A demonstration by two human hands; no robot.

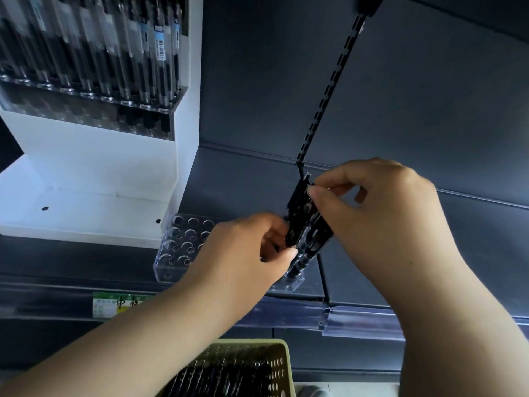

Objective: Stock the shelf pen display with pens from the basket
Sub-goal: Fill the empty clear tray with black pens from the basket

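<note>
Nearest, at the bottom, sits the olive-green perforated basket, below the shelf's front edge and filled with dark pens lying in a heap. Above it both forearms reach up to the dark shelf. The left hand has its fingers and thumb curled round the lower part of a bundle of black pens, and the right hand pinches the top of the same bundle between thumb and forefinger. The bundle stands tilted, with its lower ends at the right end of a clear holder that has rows of round holes and sits near the shelf's front edge; whether the tips are seated in the holes cannot be told. Toward the shelf's left end stands a white display stand whose clear tiers hold rows of upright pens; some carry blue-and-white labels with a barcode, the print too blurred to read. On the shelf's front edge a green-and-white price tag shows a Chinese character that looks like "中", the rest hidden by the left forearm. A black slotted strip runs up the back panel behind the hands.
</note>
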